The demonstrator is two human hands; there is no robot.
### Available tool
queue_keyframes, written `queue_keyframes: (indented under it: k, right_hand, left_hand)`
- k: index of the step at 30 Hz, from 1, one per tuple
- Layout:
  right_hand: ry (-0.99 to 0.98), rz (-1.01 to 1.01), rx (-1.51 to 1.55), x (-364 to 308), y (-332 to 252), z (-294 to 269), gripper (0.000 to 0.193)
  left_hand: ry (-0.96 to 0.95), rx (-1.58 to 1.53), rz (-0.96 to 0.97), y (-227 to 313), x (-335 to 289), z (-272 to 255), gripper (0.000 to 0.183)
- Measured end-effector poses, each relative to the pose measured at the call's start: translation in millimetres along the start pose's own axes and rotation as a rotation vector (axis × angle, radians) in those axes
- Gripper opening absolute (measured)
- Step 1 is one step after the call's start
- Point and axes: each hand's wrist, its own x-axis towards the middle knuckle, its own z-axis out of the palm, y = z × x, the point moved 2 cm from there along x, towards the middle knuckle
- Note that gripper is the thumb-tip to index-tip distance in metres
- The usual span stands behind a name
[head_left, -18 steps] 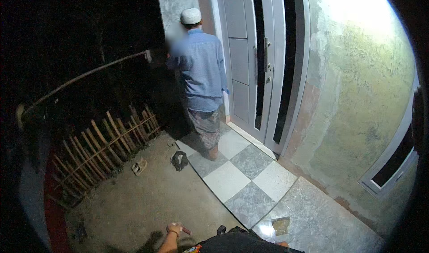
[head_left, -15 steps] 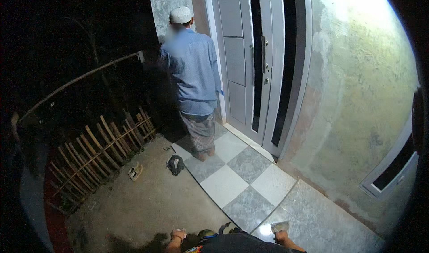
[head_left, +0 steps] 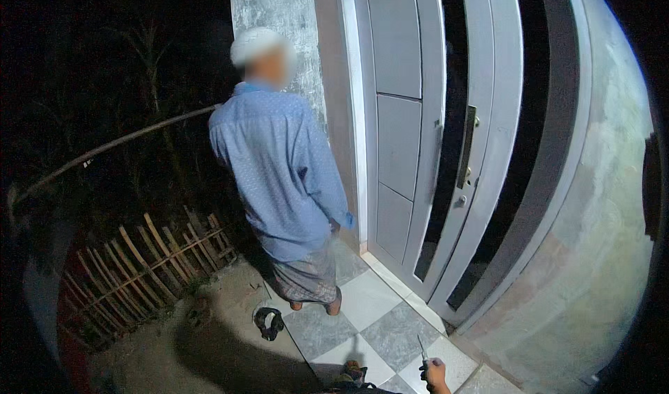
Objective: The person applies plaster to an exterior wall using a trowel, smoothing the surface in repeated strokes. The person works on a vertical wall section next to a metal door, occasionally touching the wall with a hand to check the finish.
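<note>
Light blue flecked with tiny pale marks colours the shirt (head_left: 272, 164), set against a white cap (head_left: 252, 44) and a grey-brown printed sarong (head_left: 306, 282). Pale lilac-grey door panels (head_left: 394, 42) contrast with black glass strips (head_left: 535, 136), while the door pull (head_left: 467, 147) is dark with gold-toned fittings (head_left: 468, 172). White and marbled-grey tiles (head_left: 366, 300) form a checkerboard; the fence (head_left: 162, 261) is tan and brown, the plastered wall (head_left: 599, 268) mottled grey and pale green, the slim tool (head_left: 421, 349) pale grey, the backdrop (head_left: 70, 45) near-black
</note>
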Motion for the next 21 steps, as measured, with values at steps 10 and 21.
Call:
queue_keyframes:
  k: [10,21]
  right_hand:
    - [-0.054,-0.269,-0.013,155,-217,96,0.015]
    - [-0.223,-0.755,-0.433,353,-354,209,0.019]
  left_hand:
    - [0.320,-0.350,0.673,337,80,-200,0.029]
    - [-0.247,-0.936,0.641,592,126,-184,0.029]
